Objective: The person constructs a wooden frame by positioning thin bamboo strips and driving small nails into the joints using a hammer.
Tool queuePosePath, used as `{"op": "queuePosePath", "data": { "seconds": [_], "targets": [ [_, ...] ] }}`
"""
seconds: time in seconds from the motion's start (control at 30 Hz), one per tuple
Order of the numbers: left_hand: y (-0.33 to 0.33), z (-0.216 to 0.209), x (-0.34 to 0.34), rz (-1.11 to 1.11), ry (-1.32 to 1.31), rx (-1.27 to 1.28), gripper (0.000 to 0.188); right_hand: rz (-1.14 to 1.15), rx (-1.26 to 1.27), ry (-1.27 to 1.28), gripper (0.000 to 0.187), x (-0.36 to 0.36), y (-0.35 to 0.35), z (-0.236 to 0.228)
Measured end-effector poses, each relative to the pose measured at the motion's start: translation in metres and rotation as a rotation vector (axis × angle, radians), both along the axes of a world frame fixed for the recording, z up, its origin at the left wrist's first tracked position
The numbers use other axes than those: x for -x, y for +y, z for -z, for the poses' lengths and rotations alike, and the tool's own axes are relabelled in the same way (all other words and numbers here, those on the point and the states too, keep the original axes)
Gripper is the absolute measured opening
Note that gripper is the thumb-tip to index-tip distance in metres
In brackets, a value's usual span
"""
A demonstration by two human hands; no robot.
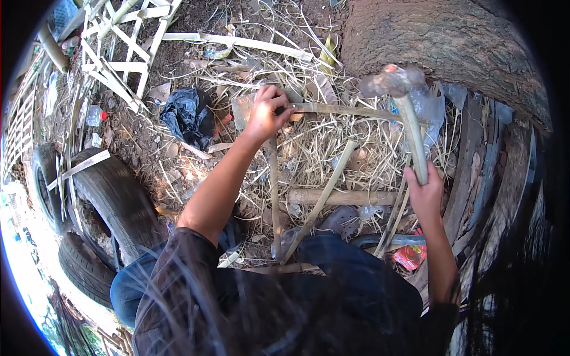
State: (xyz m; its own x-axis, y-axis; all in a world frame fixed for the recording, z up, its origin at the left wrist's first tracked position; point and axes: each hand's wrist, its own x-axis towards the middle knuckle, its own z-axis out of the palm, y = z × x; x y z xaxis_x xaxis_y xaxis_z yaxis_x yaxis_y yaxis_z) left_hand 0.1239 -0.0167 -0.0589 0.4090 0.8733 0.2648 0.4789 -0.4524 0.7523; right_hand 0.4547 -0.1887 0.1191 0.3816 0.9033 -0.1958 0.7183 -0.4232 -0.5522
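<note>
My right hand (426, 193) is closed around the pale wooden handle of a hammer (414, 135). The hammer's dark, worn head (395, 81) is raised over the right end of a flat bamboo strip (350, 110). At that strip's left end my left hand (270, 114) is closed in a pinch; what sits between the fingertips is too small to name. Below this hand a second bamboo strip (274, 196) runs down toward my knees, meeting the first near a corner. A flat block (242, 108) lies partly hidden behind the left hand. Another bamboo strip (320, 202) slants across the middle.
Thin shavings (356, 157) litter the ground. A tree trunk (439, 38) stands at the far right. Old tires (116, 190), a black plastic bag (187, 115) and a lattice of strips (127, 50) lie to the left. A bamboo pole (344, 197) crosses before my knees.
</note>
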Motion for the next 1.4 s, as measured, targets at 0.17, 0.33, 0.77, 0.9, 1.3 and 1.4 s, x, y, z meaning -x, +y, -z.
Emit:
{"op": "queuePosePath", "data": {
  "seconds": [0.17,0.33,0.77,0.9,1.3,1.4],
  "targets": [
    [0.001,0.000,0.002,-0.003,0.006,0.038,0.021,-0.176,0.082,0.145,0.025,0.040,0.026,0.028],
    [0.005,0.009,0.007,0.004,0.031,0.051,0.021,-0.331,0.002,0.009,0.026,0.062,0.019,0.054],
    [0.002,0.012,0.028,0.009,0.010,0.076,0.016,-0.350,-0.015,-0.076,0.025,0.084,0.026,0.063],
    [0.009,0.009,0.035,0.006,0.016,0.032,0.016,-0.298,-0.005,-0.029,0.025,0.096,0.030,0.050],
    [-0.002,0.010,0.032,0.026,0.032,0.079,0.019,-0.305,0.032,0.024,0.024,0.090,0.011,0.071],
    [0.003,0.003,0.028,0.047,0.098,-0.015,0.020,-0.322,0.004,0.030,0.022,0.082,0.012,0.078]
  ]
}}
